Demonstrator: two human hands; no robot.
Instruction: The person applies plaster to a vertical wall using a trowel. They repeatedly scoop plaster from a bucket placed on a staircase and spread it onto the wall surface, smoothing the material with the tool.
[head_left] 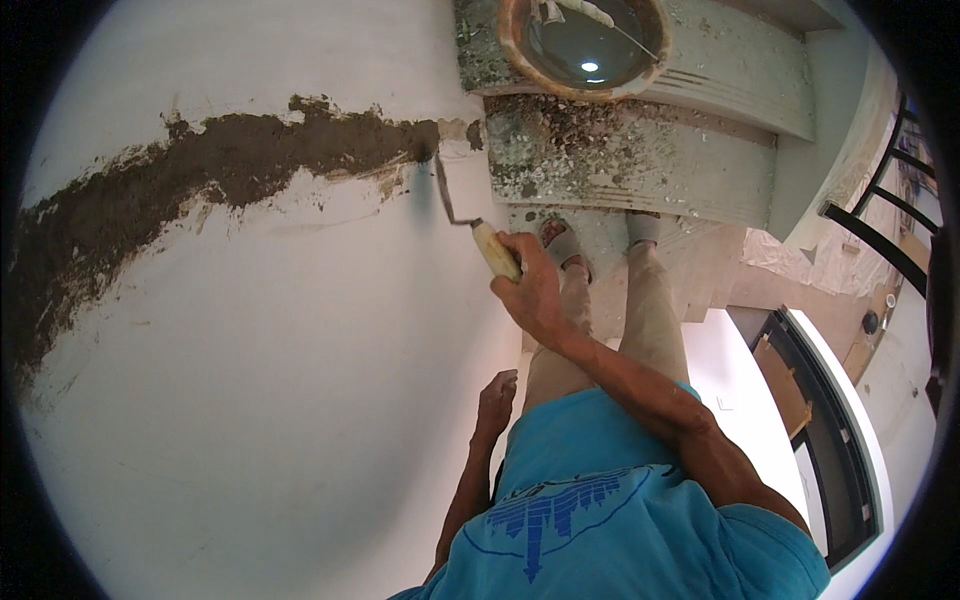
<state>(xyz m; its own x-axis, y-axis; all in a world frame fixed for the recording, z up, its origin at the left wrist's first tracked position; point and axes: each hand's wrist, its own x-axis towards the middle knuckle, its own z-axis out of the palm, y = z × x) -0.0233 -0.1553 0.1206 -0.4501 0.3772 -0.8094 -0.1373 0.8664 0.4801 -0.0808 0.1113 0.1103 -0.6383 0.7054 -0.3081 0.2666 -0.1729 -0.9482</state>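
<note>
My right hand (532,285) is wrapped round the pale wooden handle of a trowel (464,215). The narrow blade of the trowel lies against the white wall (300,370), its tip at the right end of a rough band of dark, wet-looking mortar (280,145). The band runs along the wall and curves down toward the left. My left hand (496,400) hangs low beside the wall with its fingers curled in, and I see nothing in it.
A round basin (513,55) of murky water stands on an upper stair, with a brush-like tool across it. Mortar crumbs (570,140) litter the stair (720,170) ahead of my feet. A dark railing (885,250) and a dark-framed opening (815,430) are at the right.
</note>
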